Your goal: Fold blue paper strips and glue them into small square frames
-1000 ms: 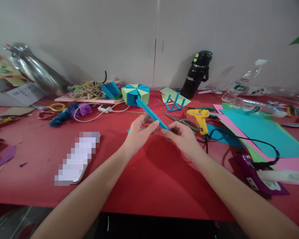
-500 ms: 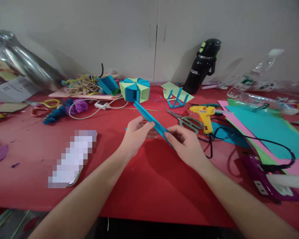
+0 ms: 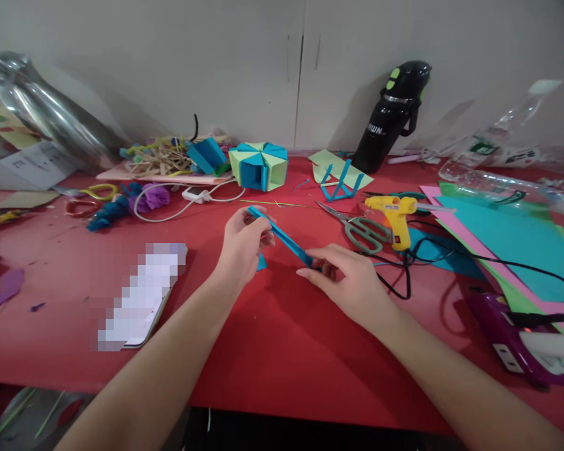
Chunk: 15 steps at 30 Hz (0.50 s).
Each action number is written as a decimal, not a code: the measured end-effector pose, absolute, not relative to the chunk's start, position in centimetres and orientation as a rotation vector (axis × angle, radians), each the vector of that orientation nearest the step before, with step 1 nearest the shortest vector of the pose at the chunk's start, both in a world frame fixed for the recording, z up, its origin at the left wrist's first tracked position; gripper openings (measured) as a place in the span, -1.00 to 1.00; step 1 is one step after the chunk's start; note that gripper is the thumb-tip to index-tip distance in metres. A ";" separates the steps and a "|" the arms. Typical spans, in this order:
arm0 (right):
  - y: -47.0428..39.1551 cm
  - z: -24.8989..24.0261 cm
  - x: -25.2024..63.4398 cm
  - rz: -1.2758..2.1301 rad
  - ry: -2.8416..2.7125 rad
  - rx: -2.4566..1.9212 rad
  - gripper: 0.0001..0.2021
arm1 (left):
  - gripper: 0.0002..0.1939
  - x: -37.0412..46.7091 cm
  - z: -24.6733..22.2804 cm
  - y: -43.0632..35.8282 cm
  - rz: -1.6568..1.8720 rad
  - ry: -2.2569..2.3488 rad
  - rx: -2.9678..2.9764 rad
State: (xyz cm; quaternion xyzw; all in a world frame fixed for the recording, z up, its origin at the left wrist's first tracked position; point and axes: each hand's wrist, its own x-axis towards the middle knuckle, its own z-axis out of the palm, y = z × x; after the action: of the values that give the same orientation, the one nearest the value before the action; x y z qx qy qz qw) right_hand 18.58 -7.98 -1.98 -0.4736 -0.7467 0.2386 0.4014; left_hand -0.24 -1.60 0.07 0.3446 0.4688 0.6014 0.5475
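Note:
A long, narrow folded strip of blue paper slants between my two hands above the red tabletop. My left hand pinches its upper far end between thumb and fingers. At the lower near end, the fingers of my right hand close on the strip, the thumb a little below it. Another small piece of blue paper shows beside my left hand, mostly hidden by it. Beyond my hands stands a blue and pale green folded-paper box ring.
Scissors, a yellow glue gun with a black cord and a purple power strip lie to the right. Coloured paper sheets and a black bottle are behind. At the left are a phone and a white cable.
My left hand has shifted left to the strip's far end. My right hand has moved slightly right and down, its thumb now off the strip's face. The camera view has turned slightly.

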 end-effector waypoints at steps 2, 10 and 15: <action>-7.9 -1.9 18.7 0.576 -1.874 -1.230 -0.75 | -0.73 -0.3 0.2 -1.6 1.388 1.090 0.780; -7.2 -2.0 19.4 0.692 -1.739 -1.340 -0.77 | -0.85 -0.7 0.8 -1.9 1.201 0.967 0.762; -7.1 -1.8 19.6 1.019 -1.583 -1.321 -0.77 | -0.78 -1.0 0.7 -2.0 1.156 0.815 0.906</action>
State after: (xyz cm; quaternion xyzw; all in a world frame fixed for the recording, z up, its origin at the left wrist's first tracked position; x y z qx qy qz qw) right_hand 19.58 -7.14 -1.85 -0.5242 -0.6284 0.4042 0.4085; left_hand -0.98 -2.03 0.75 0.4014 0.3612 0.5126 0.6675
